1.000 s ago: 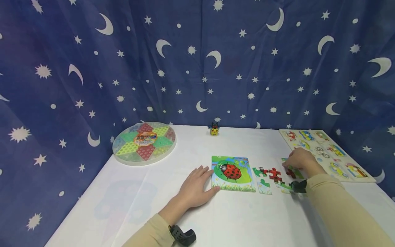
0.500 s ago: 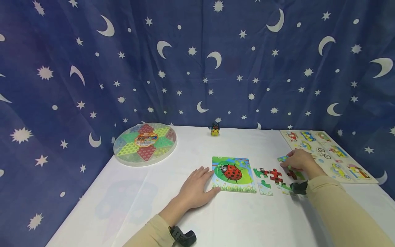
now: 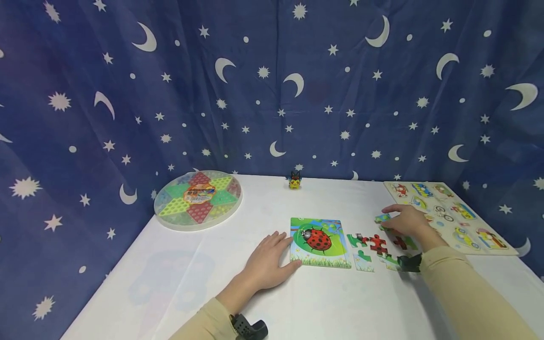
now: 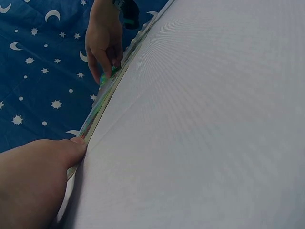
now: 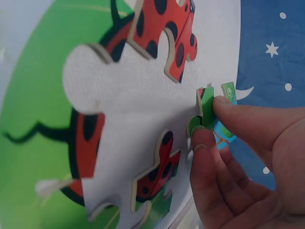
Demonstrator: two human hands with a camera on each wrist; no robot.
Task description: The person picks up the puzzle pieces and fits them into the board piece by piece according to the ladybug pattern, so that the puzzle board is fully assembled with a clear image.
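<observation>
My left hand [image 3: 267,264] lies on the table with its fingers extended, fingertips and thumb at the left edge of the square ladybug puzzle board [image 3: 320,242]. In the left wrist view, its thumb [image 4: 74,150] rests at the board's edge. To the right, my right hand [image 3: 409,221] pinches a green and blue jigsaw piece [image 5: 208,107] between thumb and fingers, low over the table. Loose jigsaw pieces lie between board and right hand: a red spotted one [image 3: 378,244], a green one [image 3: 353,241] and a pale grassy corner [image 3: 363,263]. The right hand and wrist partly hide several more.
A flat board with vehicle pictures [image 3: 450,215] lies at the back right, behind my right hand. The round Chinese checkers board [image 3: 199,200] is at the back left. A small yellow toy figure [image 3: 294,180] stands near the starry curtain [image 3: 255,85].
My right hand has shifted slightly left, drawing the green and blue jigsaw piece away from the ones beside it. My left hand stays in place at the board.
</observation>
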